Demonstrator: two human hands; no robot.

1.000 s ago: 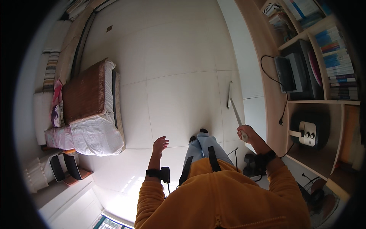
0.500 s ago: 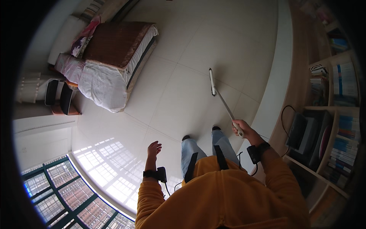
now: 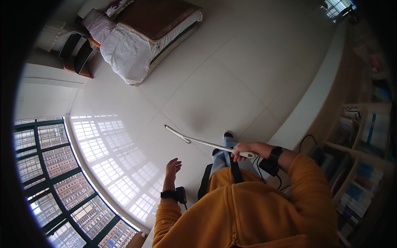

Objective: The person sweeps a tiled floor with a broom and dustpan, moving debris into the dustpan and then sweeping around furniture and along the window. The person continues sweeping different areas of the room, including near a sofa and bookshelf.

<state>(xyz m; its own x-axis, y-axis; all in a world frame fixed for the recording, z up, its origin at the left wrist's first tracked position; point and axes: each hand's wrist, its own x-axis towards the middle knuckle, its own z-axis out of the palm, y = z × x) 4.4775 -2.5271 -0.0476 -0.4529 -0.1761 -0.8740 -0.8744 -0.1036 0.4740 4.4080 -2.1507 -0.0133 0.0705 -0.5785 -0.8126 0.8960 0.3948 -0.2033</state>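
Note:
My right hand [image 3: 241, 151] is closed round the grip end of a long-handled squeegee [image 3: 213, 144]. Its pale handle runs leftward in front of my legs to a narrow white bar head [image 3: 177, 133] with dark ends. Whether that head touches the floor or hangs just over it, I cannot tell. My left hand [image 3: 173, 168] is held out at the lower middle, fingers extended and nothing in it. It is nearest the squeegee's head, apart from it.
A bed [image 3: 132, 58] with white bedding and a brown mat stands at the far left, a dark chair [image 3: 82, 56] beside it. Shelves of books [image 3: 359, 186] line the right. Barred windows [image 3: 62, 177] at lower left reflect off the pale tiled floor [image 3: 231, 82].
The squeegee has swung from pointing ahead to pointing left, its head now nearer my left hand. My right hand has moved inward and my view has turned; the left hand remains open.

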